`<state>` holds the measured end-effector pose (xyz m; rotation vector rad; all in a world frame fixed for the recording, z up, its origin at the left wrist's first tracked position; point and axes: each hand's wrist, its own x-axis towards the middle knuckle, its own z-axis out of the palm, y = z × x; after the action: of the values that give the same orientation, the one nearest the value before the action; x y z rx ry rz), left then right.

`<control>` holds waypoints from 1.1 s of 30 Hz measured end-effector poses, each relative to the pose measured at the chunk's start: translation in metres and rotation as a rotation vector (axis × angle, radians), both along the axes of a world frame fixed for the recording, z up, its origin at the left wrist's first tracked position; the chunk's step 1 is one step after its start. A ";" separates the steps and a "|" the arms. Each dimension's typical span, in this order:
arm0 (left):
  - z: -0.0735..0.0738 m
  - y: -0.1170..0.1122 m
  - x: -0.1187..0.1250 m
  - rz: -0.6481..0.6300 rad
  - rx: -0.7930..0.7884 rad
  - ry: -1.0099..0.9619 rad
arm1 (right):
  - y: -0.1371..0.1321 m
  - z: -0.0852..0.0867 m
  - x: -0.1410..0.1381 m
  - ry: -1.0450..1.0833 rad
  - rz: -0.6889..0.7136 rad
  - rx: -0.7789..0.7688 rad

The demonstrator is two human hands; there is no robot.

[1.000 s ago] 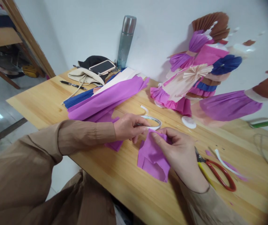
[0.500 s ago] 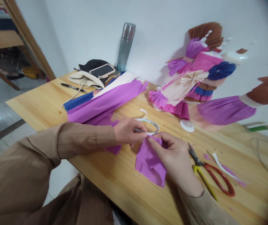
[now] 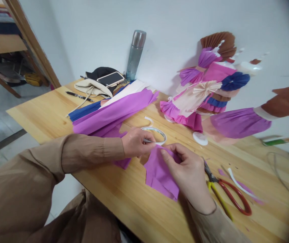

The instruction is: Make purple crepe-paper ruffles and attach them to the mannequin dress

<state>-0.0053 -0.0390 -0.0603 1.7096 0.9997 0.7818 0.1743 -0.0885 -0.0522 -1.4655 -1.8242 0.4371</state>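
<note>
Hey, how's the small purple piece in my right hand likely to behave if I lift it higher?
The purple piece will probably flop, since it hangs from your right hand in soft folds. It looks thin, so it's likely light. Its creases suggest it may wrinkle easily.

Silver-capped grey-green bottle (image 3: pixel 135 55) standing by a white wall (image 3: pixel 88 33), pale-cased smartphone (image 3: pixel 111 79) lying on a cream and black drawstring pouch (image 3: pixel 90 87), dark patterned pen (image 3: pixel 78 96) near the pouch on the wooden table (image 3: pixel 40 111), yellow bag (image 3: pixel 33 79) underneath another table (image 3: pixel 2 44) at far left.
</note>
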 end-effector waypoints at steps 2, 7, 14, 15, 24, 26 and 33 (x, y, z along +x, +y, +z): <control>0.000 0.001 0.000 -0.010 -0.003 0.004 | 0.001 -0.001 0.001 0.017 0.003 0.016; 0.002 0.000 0.001 -0.006 0.105 0.030 | 0.000 -0.003 0.002 0.078 0.060 0.008; 0.001 -0.001 0.000 -0.038 0.080 0.018 | 0.000 -0.005 0.000 0.108 0.128 0.023; 0.000 -0.001 0.000 -0.047 0.079 0.012 | 0.000 -0.005 0.000 0.107 0.116 0.018; -0.003 -0.003 -0.001 -0.110 -0.024 -0.051 | -0.001 -0.003 -0.001 0.073 0.117 0.050; -0.003 -0.003 -0.001 -0.100 -0.029 -0.061 | -0.002 -0.002 -0.001 0.085 0.149 0.051; -0.005 -0.003 0.000 -0.083 -0.035 -0.093 | -0.001 -0.007 0.000 0.125 0.122 0.015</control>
<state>-0.0057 -0.0423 -0.0657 1.6586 0.8686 0.7780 0.1746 -0.0893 -0.0593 -1.2919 -1.8192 0.5615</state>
